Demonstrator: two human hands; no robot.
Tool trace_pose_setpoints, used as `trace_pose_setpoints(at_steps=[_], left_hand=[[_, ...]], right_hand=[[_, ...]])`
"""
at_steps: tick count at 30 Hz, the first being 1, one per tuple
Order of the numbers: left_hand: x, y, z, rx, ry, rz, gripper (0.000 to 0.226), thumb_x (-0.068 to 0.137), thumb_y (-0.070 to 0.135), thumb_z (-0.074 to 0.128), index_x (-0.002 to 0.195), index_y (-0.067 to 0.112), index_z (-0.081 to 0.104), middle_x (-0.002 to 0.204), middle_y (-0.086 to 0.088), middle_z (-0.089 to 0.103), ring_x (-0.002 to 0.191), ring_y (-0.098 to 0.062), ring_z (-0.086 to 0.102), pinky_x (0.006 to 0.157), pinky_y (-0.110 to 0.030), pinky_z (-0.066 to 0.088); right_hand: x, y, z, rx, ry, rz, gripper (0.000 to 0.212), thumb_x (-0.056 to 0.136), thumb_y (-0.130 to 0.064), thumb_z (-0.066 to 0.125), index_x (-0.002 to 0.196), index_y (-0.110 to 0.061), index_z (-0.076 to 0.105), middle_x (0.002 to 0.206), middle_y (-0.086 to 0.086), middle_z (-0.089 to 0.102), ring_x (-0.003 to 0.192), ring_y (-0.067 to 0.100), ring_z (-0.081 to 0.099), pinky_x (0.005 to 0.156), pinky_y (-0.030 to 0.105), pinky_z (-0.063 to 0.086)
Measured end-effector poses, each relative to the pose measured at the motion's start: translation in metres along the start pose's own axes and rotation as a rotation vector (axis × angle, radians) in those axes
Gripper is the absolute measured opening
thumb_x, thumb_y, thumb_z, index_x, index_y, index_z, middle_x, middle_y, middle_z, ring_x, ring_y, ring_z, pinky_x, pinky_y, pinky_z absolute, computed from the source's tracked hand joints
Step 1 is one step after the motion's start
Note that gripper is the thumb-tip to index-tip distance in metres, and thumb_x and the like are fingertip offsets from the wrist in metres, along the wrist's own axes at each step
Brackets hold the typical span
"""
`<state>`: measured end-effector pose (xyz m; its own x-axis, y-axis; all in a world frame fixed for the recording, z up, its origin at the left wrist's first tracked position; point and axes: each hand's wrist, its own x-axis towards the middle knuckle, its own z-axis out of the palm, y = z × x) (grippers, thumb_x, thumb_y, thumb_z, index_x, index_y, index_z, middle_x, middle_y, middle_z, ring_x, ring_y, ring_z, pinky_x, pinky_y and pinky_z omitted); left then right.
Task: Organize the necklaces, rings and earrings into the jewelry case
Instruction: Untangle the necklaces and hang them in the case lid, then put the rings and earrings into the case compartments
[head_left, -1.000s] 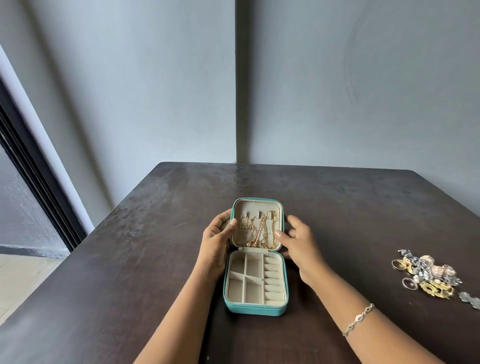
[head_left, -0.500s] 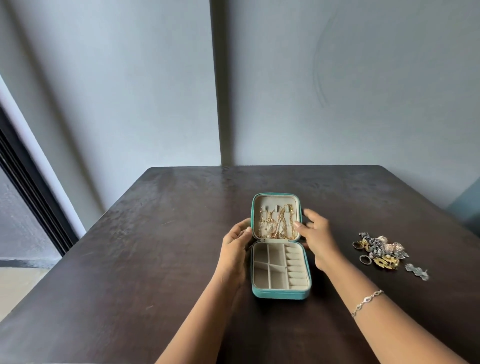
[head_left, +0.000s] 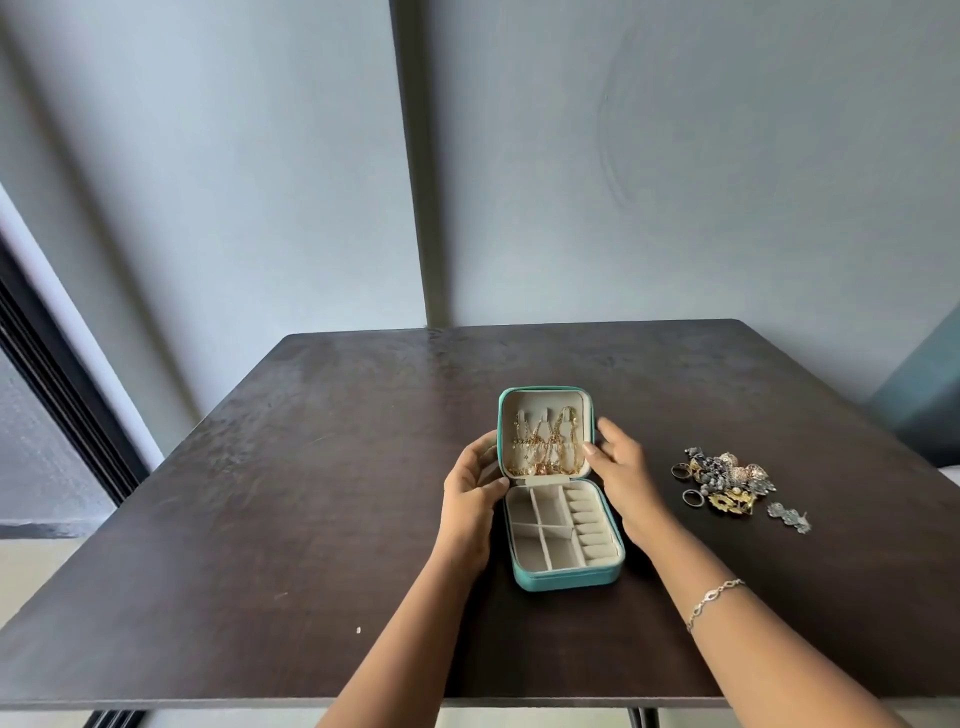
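Dark worktop (head_left: 311, 467): I see left hand (head_left: 470, 499), right hand (head_left: 621, 467) fingers gripping jewelry case (head_left: 566, 577) lid. Necklaces (head_left: 545, 447) hung; rings and earrings (head_left: 727, 480), frame right, not in yet.

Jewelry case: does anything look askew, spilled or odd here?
Nothing damaged or spilled. The gold necklaces in the lid of the jewelry case look tangled, and the rings and earrings lie heaped on the table to its right; its compartments are empty.
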<state>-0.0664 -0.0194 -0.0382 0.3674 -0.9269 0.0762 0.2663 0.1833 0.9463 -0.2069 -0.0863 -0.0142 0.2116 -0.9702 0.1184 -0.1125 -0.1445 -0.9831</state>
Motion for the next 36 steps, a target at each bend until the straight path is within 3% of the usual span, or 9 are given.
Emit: trace_pose_setpoints(at_steps=[6,8,11,19,22,26,29,34,36], left_hand=[[-0.001,-0.002,0.004,0.117,0.040,0.078,0.058,0.079,-0.025,0.040,0.112,0.019,0.058,0.096,0.006,0.071,0.093,-0.007,0.065,0.077,-0.017,0.050],[-0.001,-0.001,0.005,0.185,0.094,0.096,0.056,0.081,-0.023,0.043,0.113,0.020,0.058,0.090,0.006,0.070,0.082,-0.001,0.065,0.072,-0.013,0.050],[0.000,-0.005,0.006,0.275,0.149,0.135,0.054,0.082,-0.018,0.047,0.113,0.024,0.059,0.110,-0.008,0.064,0.093,-0.011,0.065,0.083,-0.023,0.053],[-0.002,-0.007,0.005,0.293,0.171,0.151,0.034,0.083,-0.010,0.055,0.103,0.017,0.064,0.101,-0.003,0.069,0.096,-0.017,0.065,0.085,-0.030,0.053],[-0.002,-0.008,0.005,0.294,0.146,0.133,0.040,0.081,-0.012,0.056,0.105,0.019,0.062,0.103,-0.001,0.069,0.093,-0.009,0.065,0.087,-0.026,0.052],[-0.005,-0.008,0.006,0.301,0.117,0.117,0.044,0.083,-0.012,0.055,0.106,0.025,0.059,0.106,0.003,0.067,0.095,-0.005,0.064,0.090,-0.025,0.050],[-0.007,-0.008,0.007,0.362,0.129,0.108,0.040,0.086,-0.009,0.052,0.117,0.014,0.058,0.112,0.001,0.066,0.102,-0.007,0.063,0.096,-0.029,0.048],[-0.010,-0.010,0.007,0.500,0.188,0.114,0.038,0.087,-0.001,0.053,0.121,0.015,0.057,0.114,0.002,0.065,0.103,-0.009,0.062,0.097,-0.031,0.047],[-0.012,-0.009,0.007,0.539,0.200,0.117,0.035,0.087,0.001,0.053,0.119,0.015,0.058,0.113,0.001,0.066,0.101,-0.009,0.062,0.094,-0.026,0.047]], right_hand=[[-0.003,0.014,0.000,0.046,0.031,-0.081,0.035,0.088,0.015,0.041,0.123,0.008,0.044,0.104,0.015,0.055,0.070,-0.015,0.058,0.071,0.006,0.045],[-0.004,0.017,-0.001,0.061,0.057,-0.060,0.043,0.089,0.012,0.043,0.131,0.010,0.036,0.112,0.015,0.053,0.086,-0.009,0.057,0.078,0.008,0.043],[-0.003,0.019,-0.001,0.043,0.083,-0.040,0.050,0.089,0.006,0.047,0.136,0.005,0.031,0.127,0.022,0.048,0.115,0.021,0.048,0.091,0.019,0.035],[-0.001,0.027,-0.002,0.046,0.093,-0.086,0.049,0.089,0.010,0.046,0.136,0.005,0.032,0.112,0.014,0.052,0.087,0.007,0.052,0.068,0.000,0.042],[-0.001,0.027,-0.002,0.055,0.077,-0.082,0.049,0.090,0.009,0.044,0.136,0.003,0.031,0.122,0.009,0.047,0.102,0.014,0.049,0.071,-0.001,0.042],[0.001,0.028,-0.003,0.031,-0.027,-0.108,0.045,0.091,0.010,0.039,0.135,0.002,0.035,0.127,0.008,0.050,0.113,0.018,0.051,0.091,0.015,0.046],[0.000,0.029,-0.004,-0.010,-0.105,-0.099,0.047,0.091,0.012,0.035,0.136,-0.003,0.035,0.123,0.003,0.050,0.111,0.012,0.049,0.086,0.008,0.043],[-0.006,0.038,-0.011,-0.139,-0.133,-0.078,0.052,0.094,-0.001,0.041,0.143,-0.012,0.029,0.141,0.002,0.043,0.123,0.012,0.045,0.109,0.033,0.032],[-0.012,0.036,-0.014,-0.140,-0.140,-0.067,0.051,0.094,-0.002,0.040,0.143,-0.011,0.029,0.140,0.004,0.044,0.122,0.009,0.045,0.108,0.030,0.032]])
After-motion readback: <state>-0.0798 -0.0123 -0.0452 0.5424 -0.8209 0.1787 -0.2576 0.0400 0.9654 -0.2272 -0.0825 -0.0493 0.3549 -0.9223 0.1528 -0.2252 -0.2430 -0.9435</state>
